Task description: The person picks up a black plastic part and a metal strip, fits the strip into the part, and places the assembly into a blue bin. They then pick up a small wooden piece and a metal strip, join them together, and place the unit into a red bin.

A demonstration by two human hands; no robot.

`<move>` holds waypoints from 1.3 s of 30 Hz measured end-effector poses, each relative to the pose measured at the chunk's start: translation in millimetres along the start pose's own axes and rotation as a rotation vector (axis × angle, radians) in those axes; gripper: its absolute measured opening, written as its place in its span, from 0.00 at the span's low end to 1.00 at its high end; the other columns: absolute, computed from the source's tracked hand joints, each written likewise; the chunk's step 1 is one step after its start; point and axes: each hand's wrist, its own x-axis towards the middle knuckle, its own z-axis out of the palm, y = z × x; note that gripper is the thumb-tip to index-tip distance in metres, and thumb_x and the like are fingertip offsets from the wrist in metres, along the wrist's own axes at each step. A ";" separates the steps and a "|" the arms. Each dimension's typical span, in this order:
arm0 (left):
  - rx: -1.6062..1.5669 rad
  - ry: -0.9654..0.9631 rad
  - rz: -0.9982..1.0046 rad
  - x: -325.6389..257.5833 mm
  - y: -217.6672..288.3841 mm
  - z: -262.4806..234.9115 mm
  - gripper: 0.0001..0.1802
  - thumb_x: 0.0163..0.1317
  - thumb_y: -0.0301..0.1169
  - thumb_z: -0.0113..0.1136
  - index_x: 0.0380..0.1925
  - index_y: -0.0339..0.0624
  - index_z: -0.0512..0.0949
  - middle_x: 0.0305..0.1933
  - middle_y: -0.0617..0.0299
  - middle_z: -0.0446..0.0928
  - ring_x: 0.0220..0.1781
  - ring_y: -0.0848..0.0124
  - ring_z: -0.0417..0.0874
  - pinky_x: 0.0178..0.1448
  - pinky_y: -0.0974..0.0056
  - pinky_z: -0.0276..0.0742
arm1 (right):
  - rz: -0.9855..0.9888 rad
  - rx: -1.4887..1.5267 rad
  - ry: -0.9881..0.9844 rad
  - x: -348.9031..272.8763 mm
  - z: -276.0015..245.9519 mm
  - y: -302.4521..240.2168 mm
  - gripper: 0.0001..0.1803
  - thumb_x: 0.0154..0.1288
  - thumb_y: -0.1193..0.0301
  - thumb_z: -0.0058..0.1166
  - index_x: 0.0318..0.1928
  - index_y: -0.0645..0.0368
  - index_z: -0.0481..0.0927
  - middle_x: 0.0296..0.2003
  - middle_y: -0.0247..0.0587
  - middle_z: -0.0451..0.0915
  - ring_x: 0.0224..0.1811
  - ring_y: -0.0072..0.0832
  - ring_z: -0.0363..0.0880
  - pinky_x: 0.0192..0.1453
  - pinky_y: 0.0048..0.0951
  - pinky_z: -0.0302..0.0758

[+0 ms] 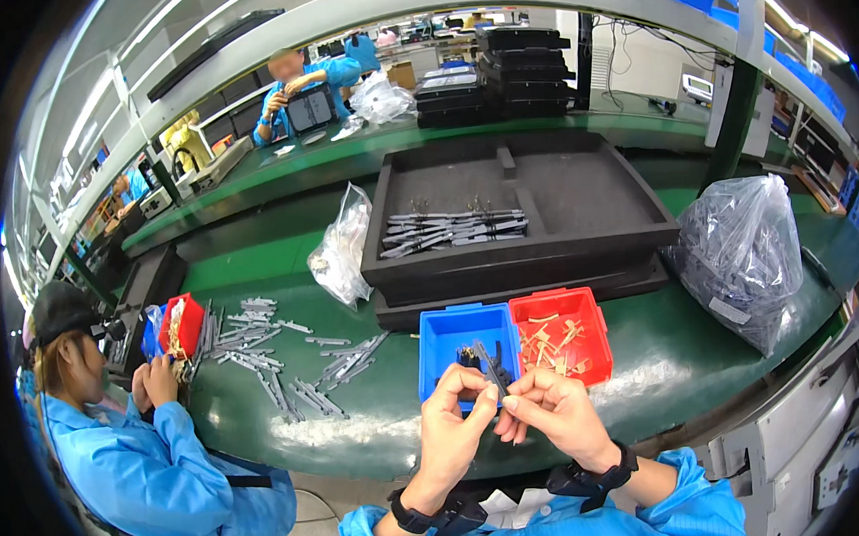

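Left hand (453, 422): fingers curled, thumb and forefinger pinched on the lower end of a thin grey strip (491, 366), held upright at chest height above the near table edge. Right hand (551, 411): fingertips closed narrow on the same strip from the other side, seemingly to steady it for close work. Blue bin (445, 355): directly behind the hands, within easy reach, holding a few dark small parts. Red bin (596, 356): touching the blue bin on its right, holding pale tan clips. Black tray (598, 179): behind both bins, stacked on a second tray; a row of grey strips lies in its left compartment, the right compartment bare. Clear bag (340, 248): leaning against the tray's left wall. Grey bag (745, 254): large, full, resting near the table's right edge. Loose strips (280, 361): scattered on the green table (664, 363) to the left, between the person and a co-worker (121, 444) in a blue coat, who has a small red bin alongside. Open room: a bare green band in front of the bins and to their right.
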 end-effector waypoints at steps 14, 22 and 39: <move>0.395 0.082 0.224 0.7 8.6 -40.2 0.09 0.52 0.25 0.63 0.35 0.38 0.78 0.39 0.58 0.76 0.41 0.69 0.75 0.43 0.68 0.69 | -1.184 -1.771 0.094 139.3 -21.7 -151.2 0.03 0.50 0.74 0.52 0.26 0.57 0.72 0.30 0.37 0.70 0.37 0.31 0.72 0.36 0.32 0.73; 0.629 0.191 0.271 -2.6 20.1 -63.8 0.07 0.53 0.24 0.60 0.33 0.38 0.78 0.36 0.58 0.77 0.40 0.64 0.75 0.44 0.65 0.69 | -1.222 -2.018 -0.244 220.4 -5.3 -96.5 0.04 0.49 0.74 0.51 0.28 0.58 0.72 0.30 0.37 0.71 0.36 0.31 0.75 0.38 0.30 0.74; 1.476 -0.478 0.613 34.7 1.8 -46.8 0.07 0.45 0.25 0.58 0.27 0.42 0.80 0.31 0.64 0.77 0.50 0.66 0.72 0.57 0.53 0.60 | -0.643 -1.441 -0.184 19.7 -15.3 -122.2 0.09 0.55 0.67 0.57 0.34 0.58 0.77 0.30 0.38 0.76 0.33 0.36 0.77 0.32 0.34 0.72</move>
